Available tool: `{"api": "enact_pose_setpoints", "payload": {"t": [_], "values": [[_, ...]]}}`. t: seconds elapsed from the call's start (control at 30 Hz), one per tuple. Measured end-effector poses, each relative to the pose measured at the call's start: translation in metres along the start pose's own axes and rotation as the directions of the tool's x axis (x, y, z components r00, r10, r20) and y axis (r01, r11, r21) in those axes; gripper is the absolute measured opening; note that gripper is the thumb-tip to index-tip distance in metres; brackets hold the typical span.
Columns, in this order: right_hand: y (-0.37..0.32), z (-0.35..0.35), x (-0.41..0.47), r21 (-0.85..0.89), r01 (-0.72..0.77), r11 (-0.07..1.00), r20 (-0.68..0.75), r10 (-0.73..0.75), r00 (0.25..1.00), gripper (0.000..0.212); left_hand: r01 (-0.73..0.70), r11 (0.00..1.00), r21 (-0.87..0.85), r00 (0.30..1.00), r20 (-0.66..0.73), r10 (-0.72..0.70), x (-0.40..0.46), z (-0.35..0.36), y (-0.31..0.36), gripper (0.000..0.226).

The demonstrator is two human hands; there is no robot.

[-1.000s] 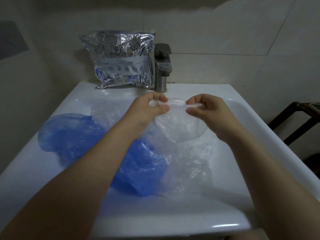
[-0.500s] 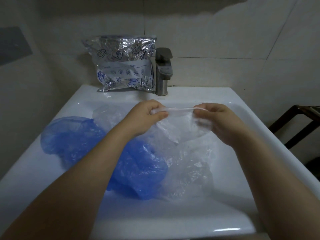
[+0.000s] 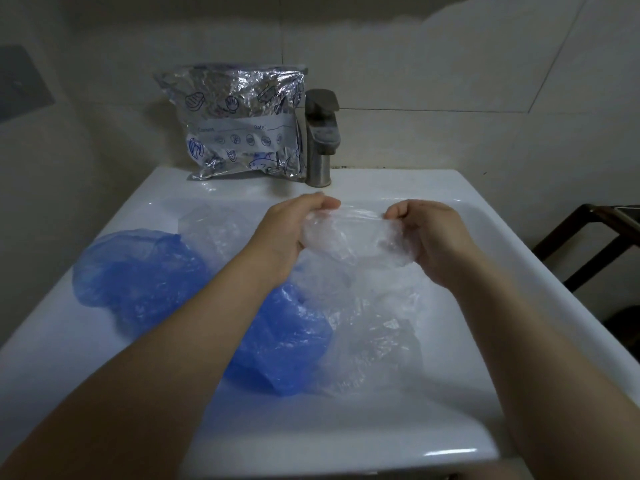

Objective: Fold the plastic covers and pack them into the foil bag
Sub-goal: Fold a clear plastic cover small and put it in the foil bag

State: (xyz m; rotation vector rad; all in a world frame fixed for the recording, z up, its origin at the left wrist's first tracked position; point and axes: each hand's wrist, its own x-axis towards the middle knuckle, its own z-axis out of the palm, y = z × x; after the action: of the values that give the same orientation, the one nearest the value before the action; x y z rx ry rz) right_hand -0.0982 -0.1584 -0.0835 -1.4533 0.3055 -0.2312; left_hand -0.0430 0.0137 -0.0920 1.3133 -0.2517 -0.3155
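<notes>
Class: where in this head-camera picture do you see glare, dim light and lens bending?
Head view: glare streaks the sink's front rim and the crinkled foil bag; the light is dim and bluish; wall tile lines curve towards the edges, a wide-angle effect; the forearms near the bottom look oversized.

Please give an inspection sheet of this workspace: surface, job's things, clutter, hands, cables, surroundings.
Surface: white sink, used as worktop.
Job's things: clear cover held up between both hands; blue covers and more clear covers loose in the basin; foil bag upright against the wall, left of the tap.
Clutter: nothing seen.
Hands: left hand and right hand each grip one end of the clear cover.
Cables: nothing seen.
Surroundings: tiled wall; dark frame at right.
</notes>
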Motion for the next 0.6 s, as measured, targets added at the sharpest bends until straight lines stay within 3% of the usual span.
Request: {"api": "enact_pose_setpoints", "payload": {"t": [0.1, 0.23, 0.3, 0.47, 0.53, 0.6], "values": [[-0.001, 0.007, -0.002, 0.023, 0.048, 0.999, -0.010, -0.048, 0.999, 0.032, 0.042, 0.999, 0.011, 0.999, 0.003, -0.042, -0.001, 0.000, -0.003, 0.011], [-0.004, 0.004, -0.008, -0.252, 0.216, 0.943, 0.112, -0.193, 0.975, 0.007, 0.022, 0.999, 0.039, 0.997, 0.071, -0.024, -0.001, -0.005, 0.002, 0.030], [-0.005, 0.001, -0.008, -0.321, 0.282, 0.904, 0.119, -0.257, 0.959, 0.013, 0.005, 0.989, 0.151, 0.998, 0.057, -0.013, 0.000, -0.006, 0.003, 0.033], [-0.004, -0.002, -0.003, -0.671, 0.412, 0.617, 0.125, -0.454, 0.882, 0.007, -0.037, 0.891, 0.452, 0.998, -0.026, 0.055, -0.003, 0.000, -0.006, 0.014], [-0.003, -0.006, -0.002, -0.667, 0.398, 0.630, 0.141, -0.418, 0.897, 0.007, -0.115, 0.798, 0.591, 0.989, -0.004, 0.145, -0.003, -0.003, -0.004, 0.006], [-0.003, -0.010, -0.002, -0.582, 0.355, 0.731, 0.141, -0.339, 0.930, 0.012, -0.179, 0.748, 0.639, 0.982, 0.070, 0.176, -0.002, -0.009, 0.000, 0.004]]}}
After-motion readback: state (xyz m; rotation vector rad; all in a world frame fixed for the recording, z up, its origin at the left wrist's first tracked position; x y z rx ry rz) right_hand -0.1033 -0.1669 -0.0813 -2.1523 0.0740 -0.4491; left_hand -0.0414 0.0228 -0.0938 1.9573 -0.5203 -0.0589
